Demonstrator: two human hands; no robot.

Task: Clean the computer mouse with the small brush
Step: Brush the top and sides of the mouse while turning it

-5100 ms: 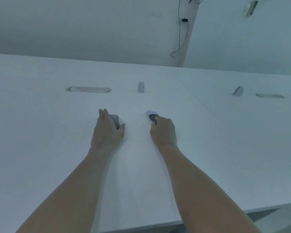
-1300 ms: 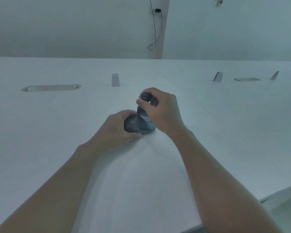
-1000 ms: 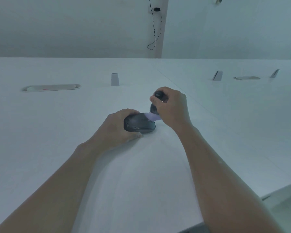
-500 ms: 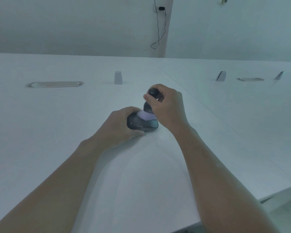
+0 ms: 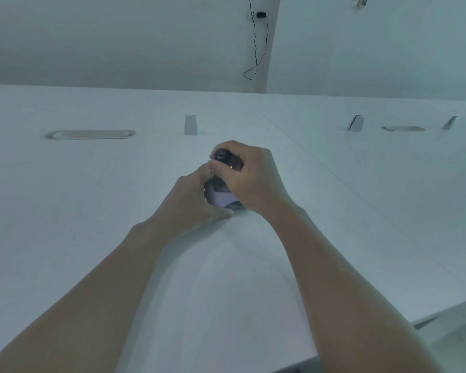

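A dark computer mouse (image 5: 238, 205) rests on the white table (image 5: 226, 278), mostly hidden between my hands. My left hand (image 5: 190, 203) grips it from the left side. My right hand (image 5: 249, 179) is closed around the small brush (image 5: 222, 157), whose dark handle sticks up above my fingers. The brush's pale bristles (image 5: 222, 198) press down on the top of the mouse.
A slim oval cable slot (image 5: 90, 134) lies at the back left. A small grey wedge-shaped stand (image 5: 190, 125) sits behind my hands, with similar wedges (image 5: 355, 123) and another slot (image 5: 402, 128) on the adjoining table at right. A black cable (image 5: 256, 49) hangs on the wall.
The brush has swept leftward across the mouse, so my right hand now covers more of it. My left hand has kept holding the mouse in place.
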